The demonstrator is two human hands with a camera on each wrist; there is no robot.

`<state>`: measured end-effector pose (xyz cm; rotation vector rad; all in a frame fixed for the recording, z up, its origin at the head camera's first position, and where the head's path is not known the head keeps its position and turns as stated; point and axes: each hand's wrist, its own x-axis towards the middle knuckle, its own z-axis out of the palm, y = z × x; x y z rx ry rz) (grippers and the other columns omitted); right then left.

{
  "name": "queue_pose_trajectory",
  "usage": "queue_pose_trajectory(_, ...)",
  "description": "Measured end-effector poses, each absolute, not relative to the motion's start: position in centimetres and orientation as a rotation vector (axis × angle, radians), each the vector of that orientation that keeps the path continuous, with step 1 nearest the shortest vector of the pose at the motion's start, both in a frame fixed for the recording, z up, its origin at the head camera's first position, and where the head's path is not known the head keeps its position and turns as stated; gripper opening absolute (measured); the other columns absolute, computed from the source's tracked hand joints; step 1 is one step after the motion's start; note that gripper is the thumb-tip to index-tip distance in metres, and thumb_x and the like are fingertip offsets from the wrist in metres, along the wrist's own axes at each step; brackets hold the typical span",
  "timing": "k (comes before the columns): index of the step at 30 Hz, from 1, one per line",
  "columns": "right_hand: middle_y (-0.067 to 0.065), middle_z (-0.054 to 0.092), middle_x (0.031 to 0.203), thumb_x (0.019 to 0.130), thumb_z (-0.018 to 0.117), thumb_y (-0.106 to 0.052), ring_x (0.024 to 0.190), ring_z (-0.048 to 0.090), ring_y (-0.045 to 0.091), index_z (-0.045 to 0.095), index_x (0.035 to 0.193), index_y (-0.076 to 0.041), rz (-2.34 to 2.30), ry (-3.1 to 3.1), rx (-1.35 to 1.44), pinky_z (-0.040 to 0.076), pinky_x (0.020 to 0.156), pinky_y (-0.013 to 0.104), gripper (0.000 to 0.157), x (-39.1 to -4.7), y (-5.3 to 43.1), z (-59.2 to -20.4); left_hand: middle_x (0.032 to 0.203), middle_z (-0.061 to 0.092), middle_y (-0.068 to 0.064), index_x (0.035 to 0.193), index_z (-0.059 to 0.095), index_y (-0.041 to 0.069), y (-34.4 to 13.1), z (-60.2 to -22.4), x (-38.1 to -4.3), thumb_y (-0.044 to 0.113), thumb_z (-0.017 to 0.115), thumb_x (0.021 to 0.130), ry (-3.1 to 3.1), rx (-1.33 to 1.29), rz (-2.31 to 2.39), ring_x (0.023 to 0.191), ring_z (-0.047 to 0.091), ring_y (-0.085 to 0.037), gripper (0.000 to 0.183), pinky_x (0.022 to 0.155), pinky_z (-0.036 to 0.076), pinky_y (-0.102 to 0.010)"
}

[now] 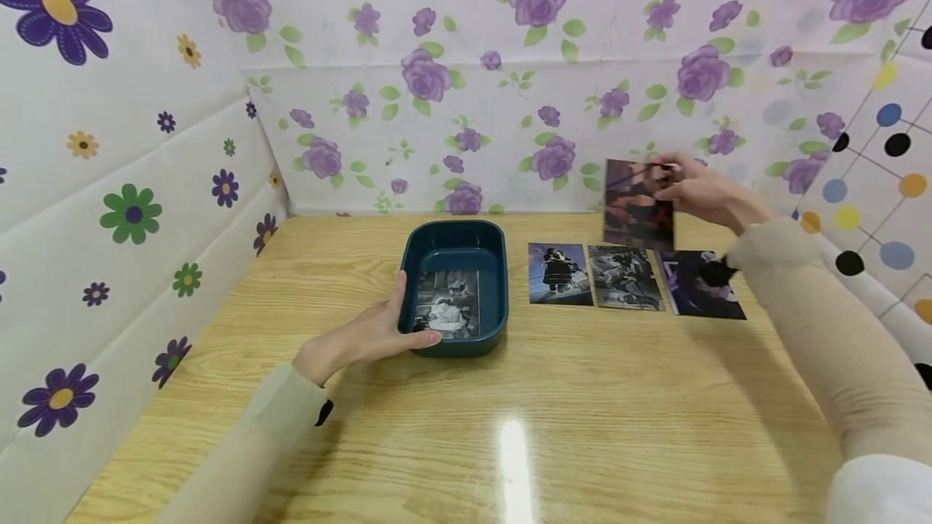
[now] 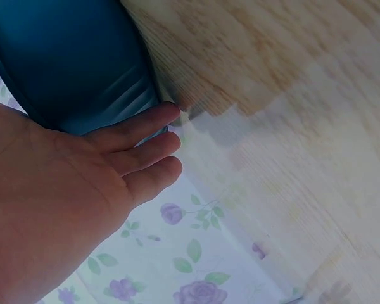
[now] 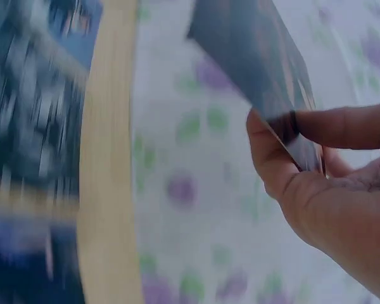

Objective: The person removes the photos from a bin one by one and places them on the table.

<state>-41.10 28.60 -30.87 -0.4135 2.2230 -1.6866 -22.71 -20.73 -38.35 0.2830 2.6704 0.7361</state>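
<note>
My right hand (image 1: 702,188) pinches a photo print (image 1: 637,204) with a dark reddish picture by its upper right corner. The print hangs upright above the table, and in the right wrist view the thumb and fingers grip its edge (image 3: 259,63). At the left side of a dark blue rectangular box (image 1: 493,281), my left hand (image 1: 374,334) rests with fingers extended, touching its outer wall and front rim. Inside the box lies a black-and-white photo (image 1: 455,302). In the left wrist view the straight fingers (image 2: 142,130) lie along the box's side.
Three photos lie in a row right of the box: a purplish one with a dark figure (image 1: 559,273), a grey one (image 1: 626,277) and a dark purple one (image 1: 699,285). Flower-patterned cloth (image 1: 429,128) hangs behind the wooden table (image 1: 597,411), with more cloth at both sides.
</note>
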Motion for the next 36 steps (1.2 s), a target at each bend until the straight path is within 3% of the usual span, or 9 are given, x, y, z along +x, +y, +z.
queue_pose_trajectory(6, -0.011, 0.041, 0.114, 0.100, 0.044, -0.001, 0.098, 0.051, -0.002, 0.028, 0.130, -0.034, -1.546, 2.330, -0.266, 0.050, 0.079, 0.024, 0.047, -39.8, 37.6, -32.2, 0.158, 0.015, -0.027, 0.150, -0.027, 0.018, -20.6, -38.3, -22.8, 0.076, 0.055, 0.079, 2.671, 0.274, 0.722, 0.145, 0.026, -0.041, 0.124, 0.114, 0.027, -0.057)
queue_pose_trajectory(11, -0.012, 0.039, 0.116, 0.100, 0.043, -0.001, 0.098, 0.051, -0.003, 0.030, 0.130, -0.037, -1.409, 2.393, -0.258, 0.050, 0.080, 0.026, 0.048, -38.8, 43.3, -33.9, 0.158, 0.016, -0.028, 0.150, -0.028, 0.018, -20.5, -38.4, -22.9, 0.078, 0.055, 0.078, 2.678, 0.275, 0.708, 0.144, 0.027, -0.042, 0.125, 0.114, 0.028, -0.057)
queue_pose_trajectory(14, -0.006, 0.037, 0.119, 0.097, 0.042, 0.003, 0.095, 0.050, 0.001, 0.034, 0.128, -0.038, -1.342, 2.399, -0.251, 0.050, 0.078, 0.029, 0.052, -38.2, 45.7, -35.0, 0.158, 0.016, -0.028, 0.150, -0.028, 0.019, -20.5, -38.4, -22.9, 0.078, 0.055, 0.077, 2.672, 0.265, 0.702, 0.144, 0.027, -0.042, 0.126, 0.114, 0.028, -0.057)
queue_pose_trajectory(17, 0.015, 0.025, 0.138, 0.093, 0.046, 0.005, 0.092, 0.048, 0.003, 0.038, 0.125, -0.040, -1.256, 2.428, -0.225, 0.050, 0.075, 0.031, 0.055, -37.6, 47.1, -36.2, 0.158, 0.016, -0.028, 0.149, -0.028, 0.018, -20.5, -38.4, -22.9, 0.078, 0.054, 0.078, 2.668, 0.262, 0.689, 0.144, 0.026, -0.043, 0.125, 0.113, 0.028, -0.058)
queue_pose_trajectory(20, 0.030, 0.010, 0.142, 0.088, 0.049, 0.007, 0.087, 0.047, 0.010, 0.044, 0.122, -0.027, -1.147, 2.521, -0.202, 0.047, 0.069, 0.029, 0.049, -37.3, 47.5, -37.3, 0.158, 0.015, -0.028, 0.149, -0.028, 0.018, -20.4, -38.4, -22.9, 0.078, 0.054, 0.078, 2.665, 0.258, 0.689, 0.144, 0.026, -0.043, 0.124, 0.113, 0.028, -0.058)
queue_pose_trajectory(23, 0.040, 0.027, 0.133, 0.081, 0.053, 0.010, 0.081, 0.047, 0.013, 0.045, 0.121, 0.000, -0.977, 2.693, -0.262, 0.043, 0.064, 0.027, 0.042, -37.3, 47.4, -38.4, 0.158, 0.016, -0.029, 0.150, -0.028, 0.017, -20.5, -38.3, -22.8, 0.077, 0.054, 0.079, 2.671, 0.261, 0.687, 0.144, 0.026, -0.043, 0.123, 0.113, 0.028, -0.058)
queue_pose_trajectory(26, 0.040, 0.048, 0.108, 0.078, 0.060, 0.009, 0.078, 0.050, 0.019, 0.041, 0.117, 0.017, -0.806, 2.878, -0.326, 0.041, 0.064, 0.026, 0.044, -37.4, 47.0, -39.5, 0.158, 0.016, -0.028, 0.150, -0.027, 0.018, -20.4, -38.3, -22.8, 0.077, 0.055, 0.079, 2.674, 0.257, 0.688, 0.144, 0.027, -0.043, 0.123, 0.114, 0.028, -0.058)
queue_pose_trajectory(30, 0.040, 0.054, 0.101, 0.077, 0.066, 0.003, 0.081, 0.054, 0.036, 0.046, 0.114, 0.017, -0.647, 3.036, -0.366, 0.041, 0.066, 0.032, 0.044, -37.6, 46.8, -40.6, 0.158, 0.017, -0.027, 0.150, -0.027, 0.018, -20.3, -38.3, -22.8, 0.077, 0.055, 0.079, 2.673, 0.257, 0.686, 0.144, 0.027, -0.042, 0.124, 0.114, 0.028, -0.057)
queue_pose_trajectory(36, 0.043, 0.051, 0.108, 0.081, 0.070, -0.010, 0.093, 0.052, 0.054, 0.041, 0.120, 0.016, -0.487, 3.101, -0.294, 0.043, 0.076, 0.060, 0.055, -37.5, 46.6, -41.0, 0.158, 0.017, -0.027, 0.151, -0.026, 0.017, -20.2, -38.3, -22.7, 0.076, 0.056, 0.079, 2.677, 0.272, 0.688, 0.143, 0.028, -0.042, 0.123, 0.114, 0.028, -0.057)
